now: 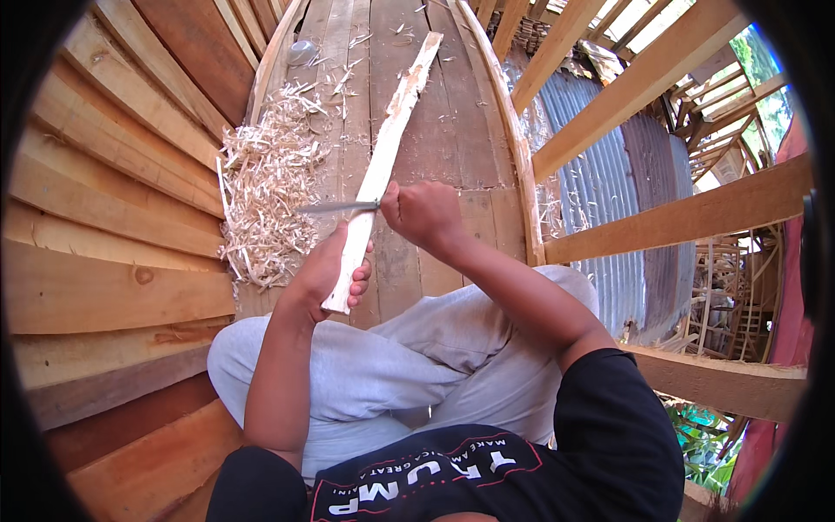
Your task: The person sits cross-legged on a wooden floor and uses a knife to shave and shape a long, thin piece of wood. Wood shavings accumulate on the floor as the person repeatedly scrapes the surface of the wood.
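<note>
A long pale strip of wood (376,178) slants away from me over the plank floor, its far end rough and brownish. My left hand (326,274) is wrapped round its near end, fingertips showing on the right side. In my right hand (426,213) is a knife (335,208), gripped by its handle, which the fist mostly hides. The blade points left and lies across the strip just beyond my left hand. Its tip sticks out past the strip's left edge.
A heap of curled wood shavings (270,191) lies left of the strip, against the plank wall (122,278). A small clear round container (302,53) stands beyond it. At right are wooden rails (678,209) and corrugated metal sheets (600,174). My crossed legs (409,348) are close below.
</note>
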A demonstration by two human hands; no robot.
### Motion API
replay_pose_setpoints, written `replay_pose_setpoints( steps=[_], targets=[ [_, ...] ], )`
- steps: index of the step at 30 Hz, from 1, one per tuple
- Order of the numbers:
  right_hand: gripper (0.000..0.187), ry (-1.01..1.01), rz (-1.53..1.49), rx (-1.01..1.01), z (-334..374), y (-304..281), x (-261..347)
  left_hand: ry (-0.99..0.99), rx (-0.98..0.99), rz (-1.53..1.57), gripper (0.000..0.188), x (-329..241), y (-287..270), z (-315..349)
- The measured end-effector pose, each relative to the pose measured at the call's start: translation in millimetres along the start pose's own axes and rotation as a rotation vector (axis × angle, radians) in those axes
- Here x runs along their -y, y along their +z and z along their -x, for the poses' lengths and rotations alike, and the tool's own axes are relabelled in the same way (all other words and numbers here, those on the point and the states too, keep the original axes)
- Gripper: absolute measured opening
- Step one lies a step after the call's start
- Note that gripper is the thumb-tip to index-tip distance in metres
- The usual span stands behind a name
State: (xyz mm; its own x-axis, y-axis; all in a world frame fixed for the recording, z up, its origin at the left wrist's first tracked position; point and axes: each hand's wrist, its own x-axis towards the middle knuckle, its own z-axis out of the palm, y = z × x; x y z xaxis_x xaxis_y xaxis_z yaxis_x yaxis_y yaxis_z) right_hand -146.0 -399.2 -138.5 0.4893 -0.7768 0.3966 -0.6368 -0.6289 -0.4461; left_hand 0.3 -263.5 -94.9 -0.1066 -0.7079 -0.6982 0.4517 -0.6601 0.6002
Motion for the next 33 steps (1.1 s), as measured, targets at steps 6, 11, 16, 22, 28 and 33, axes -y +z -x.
replay_pose_setpoints(
  steps=[6,11,16,22,28,33],
  targets=[
    [0.054,0.058,0.052,0.14,-3.9,-2.4,-9.3,0.005,0.114,0.081,0.052,6.0,-9.2,3.3],
    [0.052,0.131,0.056,0.096,-15.5,-4.3,-35.5,-0.01,0.088,0.133,0.048,-0.5,8.0,8.0],
    [0.05,-0.019,-0.008,0.144,-4.3,-4.3,-11.7,-0.016,0.183,0.171,0.048,0.7,-6.9,7.1],
    [0.048,0.0,-0.009,0.046,-10.0,4.1,-21.6,0.022,0.192,0.257,0.046,-0.8,-3.7,-10.7],
    [0.05,-0.082,0.0,0.098,1.9,-6.6,7.8,0.016,0.184,0.245,0.044,-2.5,-3.2,-8.5],
    [0.051,-0.038,0.02,0.079,-8.7,-1.2,-5.6,0.035,0.146,0.274,0.044,-3.7,0.3,-1.6]
  ],
)
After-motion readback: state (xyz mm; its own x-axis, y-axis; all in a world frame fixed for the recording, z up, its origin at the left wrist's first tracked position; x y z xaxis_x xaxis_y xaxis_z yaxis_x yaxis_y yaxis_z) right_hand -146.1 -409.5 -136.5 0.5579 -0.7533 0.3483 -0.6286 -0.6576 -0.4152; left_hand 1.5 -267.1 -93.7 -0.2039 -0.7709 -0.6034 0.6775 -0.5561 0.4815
